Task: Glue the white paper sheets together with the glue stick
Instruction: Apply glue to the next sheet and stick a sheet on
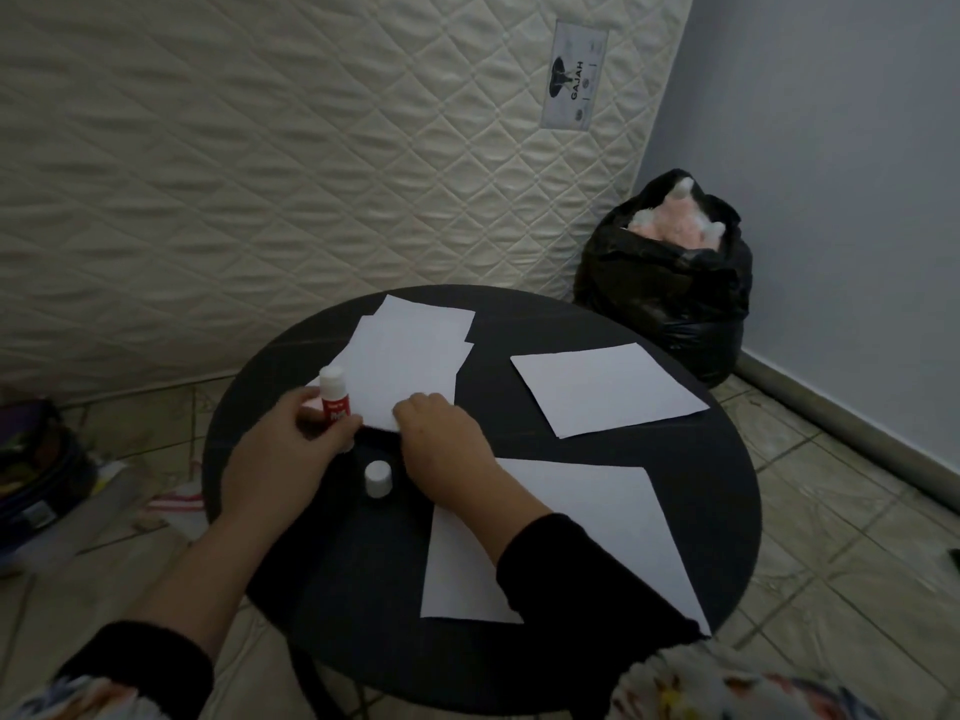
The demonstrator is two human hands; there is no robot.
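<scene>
On the round black table [727,459] my left hand [291,444] grips a red and white glue stick [335,400], held upright at the left edge of a loose stack of white paper sheets [410,356]. My right hand [441,439] presses down on the stack's near corner. The glue stick's white cap [377,479] stands on the table between my hands. A single white sheet [608,389] lies to the right. Another white sheet [582,532] lies nearer, partly under my right forearm.
A quilted mattress [260,163] leans upright behind the table. A full black rubbish bag [670,298] sits on the tiled floor in the right corner by the grey wall. Bags and scraps [47,485] lie on the floor at the left.
</scene>
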